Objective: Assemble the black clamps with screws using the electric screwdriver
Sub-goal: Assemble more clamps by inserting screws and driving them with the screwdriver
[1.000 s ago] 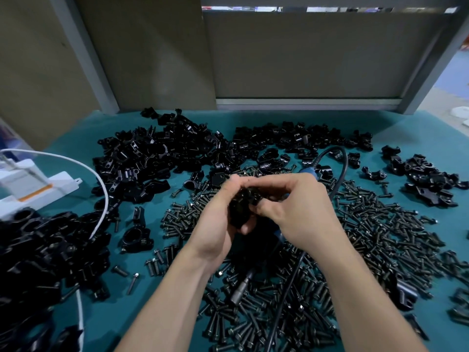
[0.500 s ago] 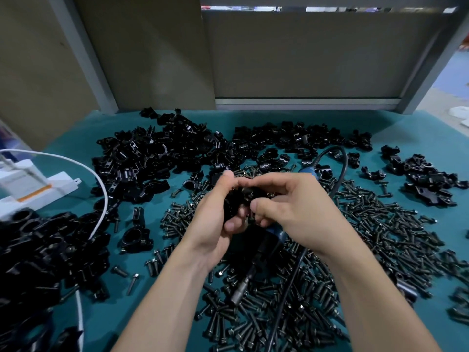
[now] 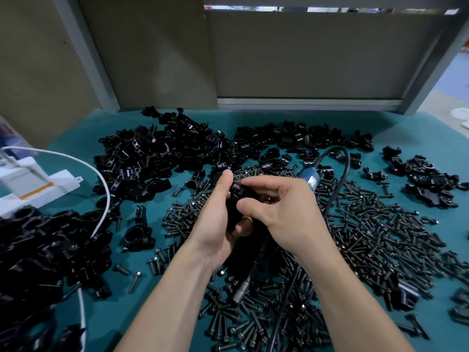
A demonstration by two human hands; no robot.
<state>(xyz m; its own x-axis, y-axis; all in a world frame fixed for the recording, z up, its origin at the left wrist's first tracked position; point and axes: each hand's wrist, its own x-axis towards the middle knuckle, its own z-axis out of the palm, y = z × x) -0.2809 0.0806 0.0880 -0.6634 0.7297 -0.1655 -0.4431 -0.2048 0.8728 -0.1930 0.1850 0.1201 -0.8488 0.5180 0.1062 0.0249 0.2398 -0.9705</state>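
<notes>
Label [image 3: 313, 181] on electric screwdriver [image 3: 305, 174]: unreadable

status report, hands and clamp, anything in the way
Both busy: left hand grips black clamp, right hand pinches its top. Clamp held above loose screws; electric screwdriver passes under the hands, not on it. Nothing blocking.

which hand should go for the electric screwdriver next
Right, probably. The left hand cradles the clamp in its curled fingers, while the right hand only pinches it near the top, and the electric screwdriver lies just beneath the right wrist.
</notes>
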